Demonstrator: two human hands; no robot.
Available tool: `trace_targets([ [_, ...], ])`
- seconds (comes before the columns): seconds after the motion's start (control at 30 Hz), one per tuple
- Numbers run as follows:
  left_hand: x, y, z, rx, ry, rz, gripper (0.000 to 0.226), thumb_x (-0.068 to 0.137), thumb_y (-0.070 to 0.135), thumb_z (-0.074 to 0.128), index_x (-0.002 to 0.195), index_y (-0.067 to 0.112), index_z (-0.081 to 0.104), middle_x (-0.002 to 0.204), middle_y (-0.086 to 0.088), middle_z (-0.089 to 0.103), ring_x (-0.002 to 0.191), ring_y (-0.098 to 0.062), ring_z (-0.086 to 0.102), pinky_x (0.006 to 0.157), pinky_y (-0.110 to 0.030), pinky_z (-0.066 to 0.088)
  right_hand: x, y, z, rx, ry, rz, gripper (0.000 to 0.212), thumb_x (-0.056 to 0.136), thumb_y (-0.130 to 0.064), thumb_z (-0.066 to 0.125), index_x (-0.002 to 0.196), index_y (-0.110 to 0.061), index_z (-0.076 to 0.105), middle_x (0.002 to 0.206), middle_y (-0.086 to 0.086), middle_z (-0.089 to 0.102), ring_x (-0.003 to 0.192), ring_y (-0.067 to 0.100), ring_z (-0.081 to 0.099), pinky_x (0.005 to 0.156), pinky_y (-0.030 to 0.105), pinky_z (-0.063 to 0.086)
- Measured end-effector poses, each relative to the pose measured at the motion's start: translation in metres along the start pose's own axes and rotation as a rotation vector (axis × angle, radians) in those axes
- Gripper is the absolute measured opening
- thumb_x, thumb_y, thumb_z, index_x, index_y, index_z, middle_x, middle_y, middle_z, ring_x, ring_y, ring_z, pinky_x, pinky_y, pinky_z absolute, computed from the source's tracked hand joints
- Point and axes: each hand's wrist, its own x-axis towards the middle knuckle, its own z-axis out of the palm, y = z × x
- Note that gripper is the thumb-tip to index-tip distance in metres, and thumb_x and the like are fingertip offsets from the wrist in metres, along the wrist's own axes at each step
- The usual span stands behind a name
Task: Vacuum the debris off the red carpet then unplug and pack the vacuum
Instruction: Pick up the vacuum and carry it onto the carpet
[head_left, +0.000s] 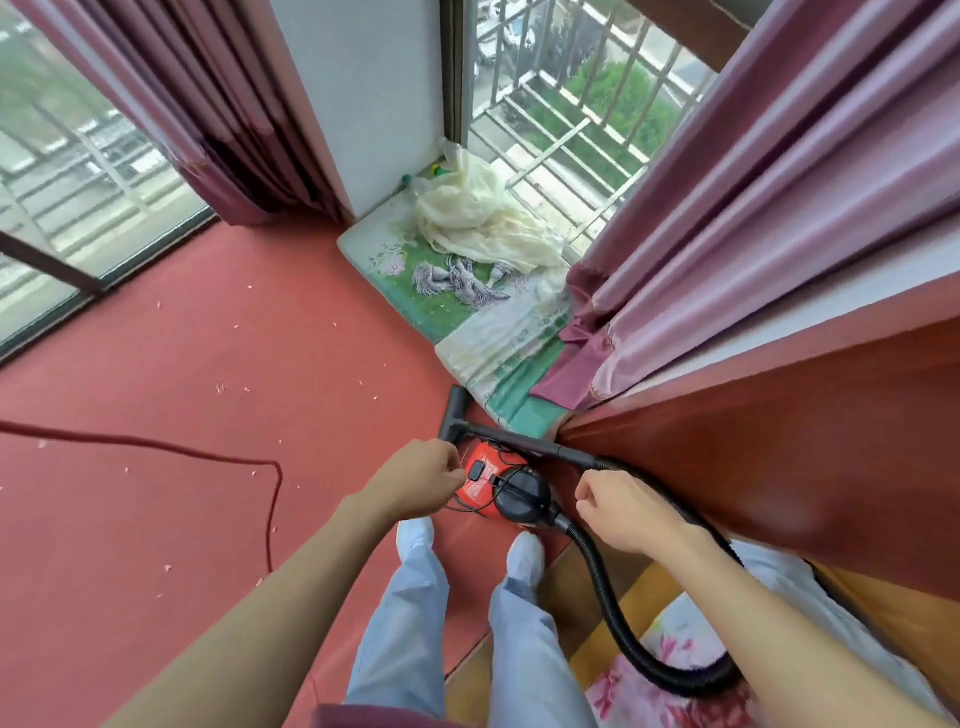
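A small red and black vacuum (493, 488) sits on the red carpet (182, 415) just ahead of my feet. Its black wand and floor nozzle (457, 410) lie behind it, and the black hose (602, 582) loops to the right. My left hand (421, 478) hovers at the vacuum's left side and pinches its thin black power cord (460, 506). My right hand (618, 512) is curled tight above the hose end; the cord in it is hard to make out. Pale debris bits (234, 387) dot the carpet.
A red extension cord (208, 454) snakes across the carpet from the left. A green floral mat (467, 312) with a cream cloth lies ahead by the window. Pink curtains hang left and right. A red-brown wooden ledge (779, 467) runs on the right.
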Motion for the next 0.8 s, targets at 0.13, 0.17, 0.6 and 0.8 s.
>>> trace_targets([
  [0.13,0.017,-0.005,0.028,-0.034,0.01,-0.09,0.024,0.092,0.016,0.049,0.092,0.002,0.068,0.092,-0.014,0.074,0.089,-0.033,0.067,0.075,-0.039,0.051,0.034,0.019,0.012,-0.039,-0.039,-0.053,0.028,0.097,-0.023,0.042,0.117,-0.021,0.061,0.125,0.002,0.063,0.113,0.025,0.059,0.094,0.035,0.047],
  [0.17,0.023,-0.006,0.034,-0.03,0.018,-0.102,0.022,0.093,0.016,0.049,0.09,0.005,0.068,0.093,-0.013,0.073,0.089,-0.032,0.066,0.074,-0.037,0.05,0.041,0.023,0.015,-0.046,-0.041,-0.064,0.028,0.097,-0.023,0.042,0.118,-0.02,0.06,0.125,0.003,0.063,0.113,0.025,0.059,0.095,0.035,0.047],
  [0.6,0.111,-0.062,0.137,-0.021,0.027,-0.286,0.014,0.094,0.018,0.04,0.088,0.013,0.051,0.108,-0.016,0.066,0.099,-0.038,0.062,0.075,-0.037,0.045,0.158,0.035,0.104,-0.141,-0.117,-0.063,0.025,0.096,-0.022,0.044,0.115,-0.019,0.06,0.125,0.006,0.062,0.115,0.031,0.058,0.091,0.035,0.045],
  [0.8,0.159,-0.114,0.198,-0.218,0.19,-0.41,0.02,0.092,0.02,0.043,0.075,0.011,0.043,0.088,-0.015,0.063,0.087,-0.04,0.062,0.069,-0.038,0.046,0.232,0.025,0.199,-0.052,-0.167,-0.047,0.031,0.094,-0.012,0.048,0.122,-0.018,0.056,0.129,0.003,0.056,0.119,0.025,0.055,0.096,0.034,0.043],
])
